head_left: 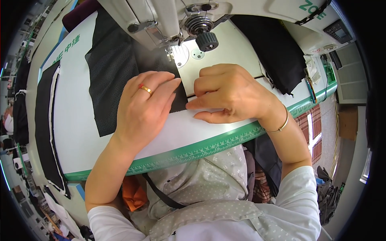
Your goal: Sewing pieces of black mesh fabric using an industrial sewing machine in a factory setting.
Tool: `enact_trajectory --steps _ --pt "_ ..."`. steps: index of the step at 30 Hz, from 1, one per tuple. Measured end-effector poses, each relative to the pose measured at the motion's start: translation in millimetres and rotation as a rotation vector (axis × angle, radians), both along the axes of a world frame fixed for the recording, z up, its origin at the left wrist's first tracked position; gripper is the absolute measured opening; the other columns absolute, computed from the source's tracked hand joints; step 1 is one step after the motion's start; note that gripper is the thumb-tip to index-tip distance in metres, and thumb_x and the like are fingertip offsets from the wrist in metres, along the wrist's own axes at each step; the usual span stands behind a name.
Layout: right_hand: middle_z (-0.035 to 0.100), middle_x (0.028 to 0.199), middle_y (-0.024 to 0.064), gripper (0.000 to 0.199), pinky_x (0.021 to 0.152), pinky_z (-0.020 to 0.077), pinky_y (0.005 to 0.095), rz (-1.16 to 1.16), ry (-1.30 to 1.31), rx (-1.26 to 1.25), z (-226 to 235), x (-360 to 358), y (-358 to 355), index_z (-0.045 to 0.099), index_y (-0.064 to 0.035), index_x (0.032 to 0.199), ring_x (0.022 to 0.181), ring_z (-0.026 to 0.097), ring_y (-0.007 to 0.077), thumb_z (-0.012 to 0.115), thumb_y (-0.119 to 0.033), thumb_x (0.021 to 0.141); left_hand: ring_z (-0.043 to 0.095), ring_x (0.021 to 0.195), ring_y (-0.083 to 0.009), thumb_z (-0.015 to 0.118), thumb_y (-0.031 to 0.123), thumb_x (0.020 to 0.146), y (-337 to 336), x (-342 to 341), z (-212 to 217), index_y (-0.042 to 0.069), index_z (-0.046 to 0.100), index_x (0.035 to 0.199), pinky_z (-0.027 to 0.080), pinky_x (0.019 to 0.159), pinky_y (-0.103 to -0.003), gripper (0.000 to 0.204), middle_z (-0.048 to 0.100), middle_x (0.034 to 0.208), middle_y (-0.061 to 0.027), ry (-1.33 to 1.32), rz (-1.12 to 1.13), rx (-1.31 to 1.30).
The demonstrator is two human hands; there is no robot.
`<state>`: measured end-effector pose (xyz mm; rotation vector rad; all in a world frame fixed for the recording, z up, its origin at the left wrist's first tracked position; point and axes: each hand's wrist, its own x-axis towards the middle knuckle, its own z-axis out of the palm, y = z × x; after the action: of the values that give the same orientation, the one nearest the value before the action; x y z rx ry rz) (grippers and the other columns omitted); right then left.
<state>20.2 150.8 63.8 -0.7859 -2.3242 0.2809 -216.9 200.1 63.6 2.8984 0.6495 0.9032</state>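
Black mesh fabric [114,64] lies on the white sewing table, with its inner edge strip running under the presser foot [169,54] of a sewing machine. My left hand [146,102], with a gold ring, rests on this fabric, its fingers stretched out and slightly bent. At the fabric's near right corner is my right hand [231,94], wearing a bracelet. Its fingers are bent and apart; one fingertip touches the corner, while the thumb stays a little below it. No gripped cloth shows between them.
A black strip with white edging [50,124] lies at the table's left. More black fabric [273,56] is heaped right of the needle plate. A green ruler edge [201,150] borders the table front. Small tools [310,88] lie at the right, and the machine head overhangs the far side.
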Motion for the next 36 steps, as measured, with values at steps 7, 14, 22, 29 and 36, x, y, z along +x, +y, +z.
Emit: enact_trajectory --steps 7,14,22,29,36 --pt "0.066 0.088 0.0037 0.023 0.066 0.0543 0.0365 -0.051 0.005 0.049 3 1 4 0.076 -0.0067 0.091 0.08 0.064 0.0239 0.078 -0.019 0.072 0.064 0.105 -0.0264 0.076 0.003 0.073 -9 1 3 0.005 0.071 0.115 0.048 0.092 -0.041 0.043 0.066 0.121 -0.0064 0.12 -0.005 -0.002" --pt "0.069 0.122 0.0024 0.037 0.093 0.0511 0.0354 -0.3 -0.19 0.07 2 -6 3 0.072 -0.0057 0.114 0.112 0.061 0.0209 0.074 -0.018 0.079 0.057 0.126 -0.0248 0.078 0.027 0.08 -15 -6 4 0.004 0.064 0.126 0.038 0.108 -0.048 0.053 0.059 0.138 -0.0092 0.222 0.136 -0.021" --pt "0.066 0.104 0.005 0.04 0.094 0.0506 0.0377 -0.393 -0.219 0.074 -1 -11 4 0.071 -0.0106 0.118 0.109 0.061 0.0244 0.075 -0.021 0.079 0.056 0.13 -0.0225 0.076 0.025 0.083 -9 -5 3 0.006 0.063 0.13 0.035 0.11 -0.053 0.053 0.057 0.142 -0.0073 0.243 0.16 -0.019" --pt "0.065 0.104 0.0066 0.039 0.094 0.0499 0.0381 -0.421 -0.242 0.076 1 -14 7 0.07 -0.0102 0.117 0.109 0.06 0.0246 0.073 -0.022 0.081 0.054 0.13 -0.0185 0.074 0.027 0.086 1 -3 -1 0.008 0.063 0.13 0.036 0.109 -0.06 0.049 0.058 0.136 -0.0055 0.249 0.213 0.067" --pt "0.07 0.098 0.0 0.022 0.072 0.0533 0.0337 -0.387 -0.073 0.222 2 -7 6 0.074 -0.0099 0.096 0.084 0.066 0.0215 0.079 -0.01 0.074 0.061 0.119 -0.016 0.078 0.02 0.082 -11 -5 1 0.007 0.072 0.112 0.039 0.109 -0.053 0.033 0.064 0.123 -0.0034 0.16 0.101 0.075"
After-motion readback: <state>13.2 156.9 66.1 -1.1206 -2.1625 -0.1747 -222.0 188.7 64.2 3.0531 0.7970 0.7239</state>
